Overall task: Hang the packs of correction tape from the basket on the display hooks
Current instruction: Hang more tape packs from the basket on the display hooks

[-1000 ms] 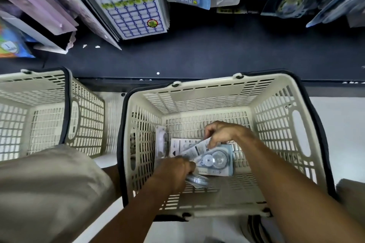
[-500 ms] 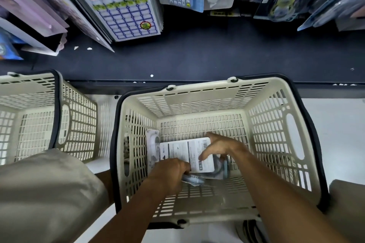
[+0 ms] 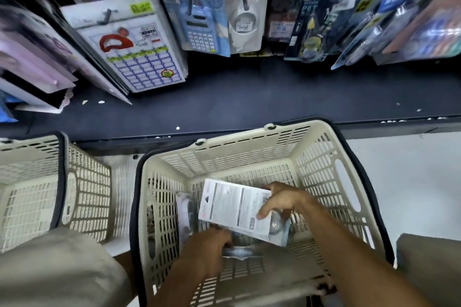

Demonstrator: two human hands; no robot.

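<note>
My right hand (image 3: 279, 200) pinches a pack of correction tape (image 3: 235, 207) by its lower end, printed back up, just above the floor of the basket (image 3: 252, 142). My left hand (image 3: 208, 247) curls around more packs (image 3: 239, 252) beneath. I expect the card to be light, stiff and slick, best held at the edge, leaving the hang hole free. The print is too blurred to read; only "PET" shows on a hanging blister pack (image 3: 315, 25).

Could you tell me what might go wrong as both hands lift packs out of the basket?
The right hand pinches only one end of the white pack, so it could slip back into the basket. The left hand holds other packs low; its grip is partly hidden and they may spill.
</note>
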